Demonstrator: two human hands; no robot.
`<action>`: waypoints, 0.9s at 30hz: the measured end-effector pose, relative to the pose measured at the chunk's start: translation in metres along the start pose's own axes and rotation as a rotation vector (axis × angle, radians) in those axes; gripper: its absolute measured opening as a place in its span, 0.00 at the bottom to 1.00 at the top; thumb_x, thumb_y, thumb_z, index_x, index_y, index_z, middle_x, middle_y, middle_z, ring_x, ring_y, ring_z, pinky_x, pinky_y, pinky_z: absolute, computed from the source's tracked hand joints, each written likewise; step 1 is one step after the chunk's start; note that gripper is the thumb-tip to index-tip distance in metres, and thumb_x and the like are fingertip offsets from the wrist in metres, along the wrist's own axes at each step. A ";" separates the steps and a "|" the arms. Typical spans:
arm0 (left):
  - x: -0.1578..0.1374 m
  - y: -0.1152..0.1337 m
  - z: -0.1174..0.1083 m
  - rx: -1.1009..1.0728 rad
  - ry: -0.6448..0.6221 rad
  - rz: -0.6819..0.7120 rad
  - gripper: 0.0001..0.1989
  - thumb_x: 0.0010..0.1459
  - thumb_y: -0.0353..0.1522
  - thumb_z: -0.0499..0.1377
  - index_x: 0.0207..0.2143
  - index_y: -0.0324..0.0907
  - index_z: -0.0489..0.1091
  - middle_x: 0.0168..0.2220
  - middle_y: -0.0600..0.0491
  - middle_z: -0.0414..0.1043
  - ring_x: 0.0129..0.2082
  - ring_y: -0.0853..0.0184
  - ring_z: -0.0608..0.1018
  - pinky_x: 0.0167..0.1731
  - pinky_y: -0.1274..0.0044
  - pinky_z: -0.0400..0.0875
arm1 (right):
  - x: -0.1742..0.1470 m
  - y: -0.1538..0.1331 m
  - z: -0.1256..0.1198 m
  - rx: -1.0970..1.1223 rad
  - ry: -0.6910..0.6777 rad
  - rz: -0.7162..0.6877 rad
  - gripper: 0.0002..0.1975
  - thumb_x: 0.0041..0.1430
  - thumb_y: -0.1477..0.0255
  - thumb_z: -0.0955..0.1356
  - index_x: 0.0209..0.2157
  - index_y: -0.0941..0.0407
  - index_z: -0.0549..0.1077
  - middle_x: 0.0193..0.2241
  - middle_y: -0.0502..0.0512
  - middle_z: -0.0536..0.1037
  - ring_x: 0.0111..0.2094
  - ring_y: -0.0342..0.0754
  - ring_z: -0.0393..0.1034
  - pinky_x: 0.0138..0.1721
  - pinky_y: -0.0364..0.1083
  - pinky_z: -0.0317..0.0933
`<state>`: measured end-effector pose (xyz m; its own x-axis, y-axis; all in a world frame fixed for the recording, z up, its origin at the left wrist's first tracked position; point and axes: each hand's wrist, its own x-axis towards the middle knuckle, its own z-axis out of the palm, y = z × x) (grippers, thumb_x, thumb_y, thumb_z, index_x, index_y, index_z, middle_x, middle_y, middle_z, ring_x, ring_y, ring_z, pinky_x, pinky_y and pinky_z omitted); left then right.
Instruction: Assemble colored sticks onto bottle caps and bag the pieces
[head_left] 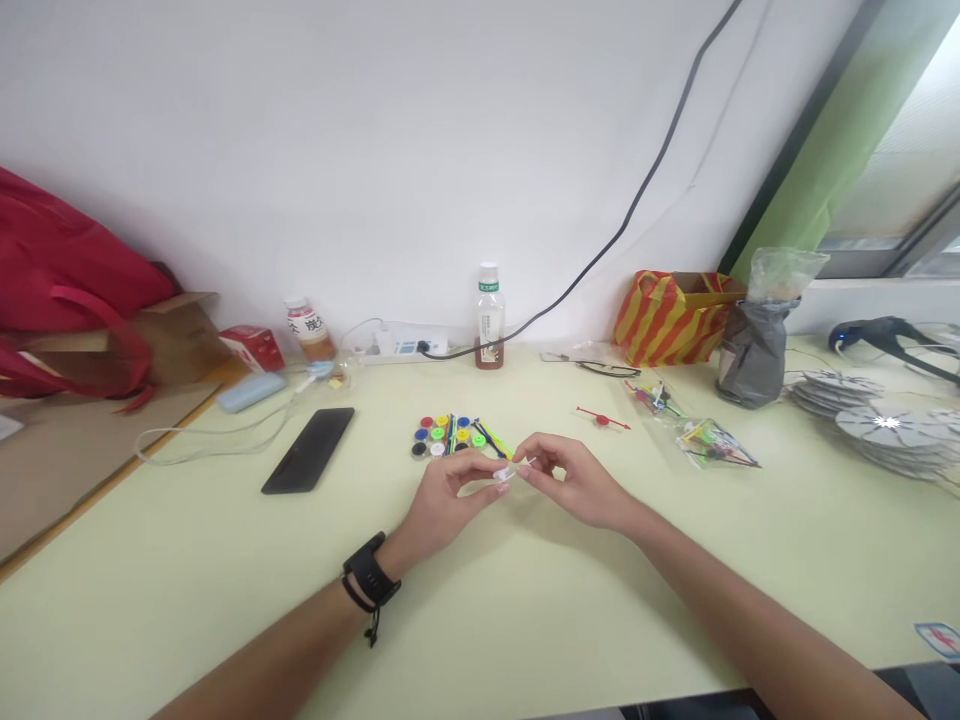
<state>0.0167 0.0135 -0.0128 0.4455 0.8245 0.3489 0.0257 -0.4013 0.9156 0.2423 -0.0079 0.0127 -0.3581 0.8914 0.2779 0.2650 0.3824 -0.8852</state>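
Over the middle of the table, my left hand (444, 503) pinches a small white plastic piece (502, 476) between thumb and fingers. Opposite it, my right hand (576, 480) is closed in a pinch at the other end of this piece, where a thin pointed tip shows. Fingers cover part of it, so its full shape is hidden. Just behind the hands lie several coloured round discs (438, 434) and thin coloured sticks (487, 438). Farther right rests a red arrow with a round hub (602, 421).
Clear bags of coloured parts (716, 444) lie on the right, near stacked grey-white discs (885, 425). A black phone (309, 450) lies on the left. A drink bottle (490, 320), eyeglasses (609, 370) and a striped bag (667, 320) line the wall.
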 end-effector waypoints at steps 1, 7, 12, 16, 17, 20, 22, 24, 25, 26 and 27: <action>0.000 0.000 0.000 0.014 -0.004 0.006 0.09 0.58 0.31 0.69 0.42 0.41 0.81 0.42 0.46 0.81 0.44 0.60 0.81 0.49 0.68 0.76 | 0.000 0.000 0.000 0.004 0.001 -0.001 0.11 0.67 0.62 0.68 0.42 0.55 0.75 0.26 0.47 0.68 0.28 0.44 0.62 0.30 0.43 0.58; -0.001 0.002 0.001 0.010 -0.048 -0.029 0.06 0.60 0.31 0.68 0.40 0.40 0.80 0.40 0.46 0.81 0.43 0.61 0.81 0.48 0.69 0.76 | -0.001 -0.002 0.002 0.008 0.003 -0.005 0.09 0.67 0.64 0.68 0.42 0.55 0.75 0.25 0.46 0.65 0.28 0.44 0.61 0.30 0.43 0.58; 0.000 0.007 0.002 -0.098 -0.059 -0.057 0.07 0.59 0.32 0.68 0.40 0.39 0.79 0.41 0.46 0.81 0.44 0.61 0.81 0.50 0.69 0.77 | 0.000 -0.002 0.002 0.016 0.022 -0.006 0.10 0.68 0.63 0.68 0.42 0.55 0.75 0.27 0.47 0.66 0.29 0.44 0.61 0.31 0.44 0.59; 0.002 0.013 0.000 -0.211 -0.095 -0.131 0.09 0.63 0.34 0.66 0.42 0.40 0.80 0.49 0.43 0.80 0.51 0.58 0.80 0.55 0.67 0.74 | 0.001 0.003 0.002 0.024 0.043 -0.017 0.11 0.68 0.62 0.67 0.43 0.55 0.75 0.29 0.49 0.68 0.30 0.45 0.63 0.33 0.44 0.61; 0.003 0.014 -0.001 -0.221 -0.096 -0.155 0.09 0.63 0.35 0.66 0.43 0.40 0.80 0.50 0.43 0.79 0.52 0.58 0.79 0.56 0.67 0.73 | 0.001 0.005 0.002 0.028 0.046 -0.017 0.12 0.68 0.62 0.67 0.45 0.54 0.74 0.30 0.49 0.69 0.30 0.44 0.64 0.33 0.44 0.63; 0.003 0.012 -0.002 -0.230 -0.066 -0.223 0.12 0.60 0.35 0.68 0.46 0.41 0.79 0.49 0.45 0.80 0.50 0.59 0.80 0.55 0.68 0.74 | 0.001 0.006 0.000 -0.013 0.106 -0.049 0.16 0.68 0.63 0.67 0.54 0.51 0.71 0.43 0.55 0.72 0.34 0.45 0.68 0.37 0.46 0.67; 0.003 0.009 -0.002 -0.229 -0.028 -0.253 0.16 0.58 0.35 0.70 0.48 0.42 0.78 0.48 0.46 0.80 0.49 0.60 0.80 0.54 0.68 0.74 | 0.000 0.005 -0.004 -0.098 0.185 -0.108 0.16 0.68 0.64 0.67 0.55 0.50 0.71 0.49 0.58 0.70 0.37 0.46 0.69 0.38 0.48 0.68; 0.003 0.006 -0.002 -0.231 0.006 -0.262 0.16 0.57 0.35 0.71 0.47 0.41 0.78 0.48 0.46 0.80 0.48 0.61 0.80 0.54 0.68 0.74 | -0.001 0.003 -0.007 -0.175 0.227 -0.163 0.13 0.69 0.65 0.66 0.52 0.50 0.73 0.43 0.57 0.72 0.36 0.47 0.69 0.38 0.48 0.67; 0.003 0.005 -0.002 -0.234 0.019 -0.261 0.15 0.57 0.36 0.71 0.46 0.41 0.78 0.47 0.47 0.80 0.48 0.61 0.80 0.54 0.68 0.74 | -0.002 0.003 -0.007 -0.192 0.226 -0.178 0.12 0.70 0.66 0.65 0.52 0.50 0.73 0.38 0.55 0.72 0.35 0.47 0.68 0.37 0.48 0.66; 0.004 0.004 -0.002 -0.240 0.030 -0.259 0.15 0.57 0.36 0.71 0.45 0.41 0.79 0.46 0.47 0.80 0.48 0.62 0.80 0.54 0.69 0.74 | -0.003 0.002 -0.007 -0.191 0.213 -0.184 0.13 0.70 0.66 0.65 0.53 0.50 0.73 0.35 0.53 0.71 0.33 0.47 0.67 0.36 0.48 0.65; 0.004 0.004 -0.002 -0.248 0.036 -0.260 0.15 0.57 0.36 0.71 0.45 0.41 0.79 0.46 0.47 0.80 0.47 0.62 0.81 0.53 0.69 0.75 | -0.004 0.002 -0.005 -0.175 0.197 -0.180 0.15 0.70 0.66 0.64 0.56 0.50 0.70 0.34 0.52 0.71 0.32 0.47 0.66 0.36 0.48 0.65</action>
<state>0.0167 0.0160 -0.0077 0.4206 0.9017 0.1008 -0.0861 -0.0709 0.9938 0.2489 -0.0094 0.0121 -0.2374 0.8290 0.5064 0.3690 0.5592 -0.7424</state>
